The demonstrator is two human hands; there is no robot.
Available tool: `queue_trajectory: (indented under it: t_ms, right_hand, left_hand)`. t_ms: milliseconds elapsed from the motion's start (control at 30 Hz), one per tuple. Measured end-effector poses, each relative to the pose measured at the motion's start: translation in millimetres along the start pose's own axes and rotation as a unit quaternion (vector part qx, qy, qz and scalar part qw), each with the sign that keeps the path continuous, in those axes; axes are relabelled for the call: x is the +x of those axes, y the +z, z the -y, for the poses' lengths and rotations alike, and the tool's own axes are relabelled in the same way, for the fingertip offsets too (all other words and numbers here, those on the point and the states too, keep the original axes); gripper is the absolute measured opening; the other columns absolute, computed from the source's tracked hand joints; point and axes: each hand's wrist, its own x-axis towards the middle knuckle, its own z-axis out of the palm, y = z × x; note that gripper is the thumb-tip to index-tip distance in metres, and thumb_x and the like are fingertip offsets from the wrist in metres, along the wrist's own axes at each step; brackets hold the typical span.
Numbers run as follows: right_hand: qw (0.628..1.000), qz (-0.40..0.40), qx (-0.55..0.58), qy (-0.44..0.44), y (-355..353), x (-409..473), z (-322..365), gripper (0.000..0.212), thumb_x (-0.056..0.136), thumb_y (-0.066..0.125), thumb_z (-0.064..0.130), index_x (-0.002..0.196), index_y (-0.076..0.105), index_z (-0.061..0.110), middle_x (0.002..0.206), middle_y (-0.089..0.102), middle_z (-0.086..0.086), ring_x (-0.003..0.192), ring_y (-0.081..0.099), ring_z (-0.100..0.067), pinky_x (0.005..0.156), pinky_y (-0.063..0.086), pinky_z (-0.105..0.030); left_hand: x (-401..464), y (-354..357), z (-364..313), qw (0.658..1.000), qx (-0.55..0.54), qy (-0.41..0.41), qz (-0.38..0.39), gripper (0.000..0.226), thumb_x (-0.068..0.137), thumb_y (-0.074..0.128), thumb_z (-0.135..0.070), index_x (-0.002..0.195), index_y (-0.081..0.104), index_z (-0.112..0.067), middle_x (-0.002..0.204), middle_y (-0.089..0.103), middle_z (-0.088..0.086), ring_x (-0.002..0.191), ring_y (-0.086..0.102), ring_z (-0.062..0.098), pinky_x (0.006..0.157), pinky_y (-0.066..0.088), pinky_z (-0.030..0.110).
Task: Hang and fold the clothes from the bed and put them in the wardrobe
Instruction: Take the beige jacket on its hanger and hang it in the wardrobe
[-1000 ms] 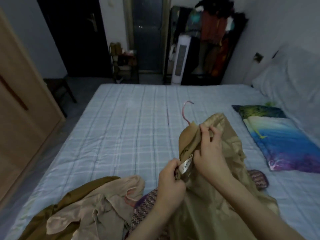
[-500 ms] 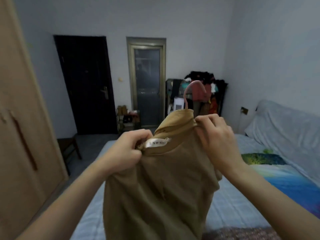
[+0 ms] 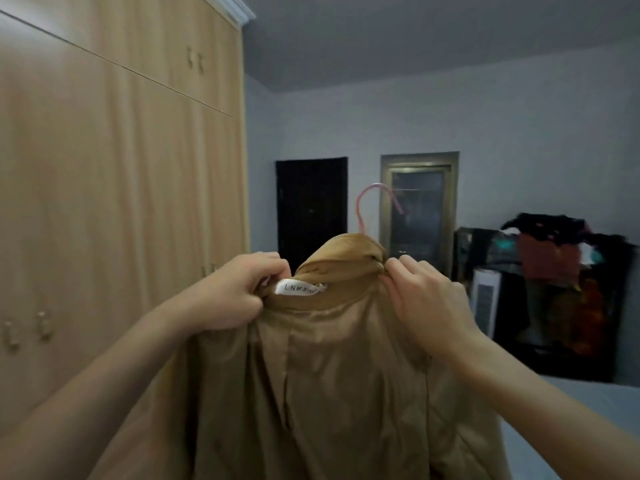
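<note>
In front of the closed wardrobe point(image 3: 114, 202), a tan coat point(image 3: 329, 375) is hanging from a pink hanger point(image 3: 367, 206), whose hook is sticking up above the collar. The coat is showing its shiny lining, a centre seam running down it, and a white label point(image 3: 299, 288) at the neck. The left hand point(image 3: 239, 292) is pinching the collar beside the label; the right hand point(image 3: 426, 299) is pinching the collar's other side. Both are holding the coat up at chest height. A corner of the bed point(image 3: 595, 403) is showing at lower right.
</note>
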Motion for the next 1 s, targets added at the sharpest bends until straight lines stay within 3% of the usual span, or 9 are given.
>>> queue_trajectory:
  t_ms: [100,167,233,400,500,700,767,900,1000]
  right_hand:
    - [0.998,0.008,0.065,-0.006,12,17,45,0.022,0.100,0.042,0.039,0.093,0.057,0.023,0.084,0.058,0.008,0.070,0.057,-0.015,0.046,0.038,-0.025]
    - [0.994,0.005,0.104,-0.037,20,24,79,0.023,0.098,0.042,0.039,0.093,0.057,0.022,0.083,0.057,0.007,0.070,0.056,-0.016,0.049,0.049,-0.034]
    - [0.987,-0.008,0.145,-0.075,22,30,120,0.020,0.095,0.047,0.037,0.090,0.058,0.021,0.080,0.056,0.007,0.067,0.055,-0.016,0.045,0.047,-0.032]
    - [0.968,-0.045,0.201,-0.146,15,38,223,0.019,0.092,0.051,0.039,0.091,0.061,0.022,0.084,0.056,0.006,0.074,0.056,-0.018,0.042,0.046,-0.031]
    - [0.950,-0.052,0.247,-0.182,3,43,290,0.020,0.095,0.050,0.038,0.092,0.062,0.022,0.086,0.057,0.005,0.078,0.058,-0.019,0.042,0.045,-0.031]
    - [0.900,-0.062,0.364,-0.231,-45,62,431,0.024,0.091,0.051,0.043,0.091,0.061,0.021,0.084,0.059,0.005,0.078,0.061,-0.021,0.043,0.043,-0.030]
    - [0.878,-0.060,0.405,-0.248,-62,62,479,0.022,0.091,0.052,0.044,0.093,0.060,0.023,0.084,0.061,0.006,0.076,0.062,-0.020,0.045,0.044,-0.029]
    - [0.840,-0.070,0.459,-0.281,-89,51,583,0.016,0.091,0.056,0.040,0.091,0.060,0.025,0.076,0.064,0.008,0.062,0.061,-0.016,0.042,0.027,-0.020]
    - [0.814,-0.061,0.486,-0.312,-109,38,660,0.013,0.085,0.067,0.035,0.086,0.062,0.023,0.067,0.061,0.007,0.052,0.058,-0.015,0.040,0.024,-0.020]
  left_hand:
    - [-37,-20,8,0.990,0.119,-0.072,-0.029,0.007,0.071,0.052,-0.035,0.073,0.045,-0.035,0.079,0.051,-0.013,0.076,0.052,0.007,0.070,0.046,0.039]
    - [-69,-32,14,0.977,0.148,-0.148,-0.047,0.032,0.079,0.041,-0.064,0.077,0.046,-0.033,0.075,0.056,-0.011,0.072,0.054,0.007,0.069,0.048,0.041]
    - [-107,-45,20,0.958,0.192,-0.201,-0.069,0.048,0.081,0.031,-0.076,0.079,0.046,-0.030,0.071,0.056,-0.008,0.069,0.056,0.010,0.068,0.049,0.042]
    - [-205,-85,5,0.899,0.331,-0.281,-0.055,0.050,0.084,0.036,-0.073,0.079,0.053,-0.026,0.067,0.052,-0.011,0.066,0.049,0.010,0.060,0.042,0.034]
    - [-265,-115,-16,0.850,0.404,-0.335,-0.040,0.043,0.088,0.045,-0.067,0.072,0.042,-0.027,0.065,0.046,-0.010,0.071,0.050,0.016,0.059,0.035,0.032]
    - [-389,-183,-48,0.760,0.514,-0.384,-0.104,0.028,0.094,0.041,-0.059,0.092,0.049,-0.032,0.087,0.065,-0.004,0.087,0.063,0.025,0.063,0.041,0.034]
    - [-435,-206,-56,0.739,0.532,-0.400,-0.106,0.028,0.093,0.035,-0.061,0.091,0.045,-0.034,0.083,0.062,-0.007,0.082,0.063,0.023,0.061,0.040,0.034]
    - [-519,-242,-73,0.688,0.602,-0.393,-0.095,0.022,0.094,0.031,-0.058,0.089,0.038,-0.038,0.065,0.040,-0.019,0.051,0.046,0.004,0.051,0.032,0.025]
    - [-578,-262,-85,0.647,0.599,-0.462,-0.099,0.028,0.096,0.036,-0.060,0.105,0.044,-0.035,0.078,0.057,-0.012,0.068,0.058,0.012,0.055,0.033,0.027]
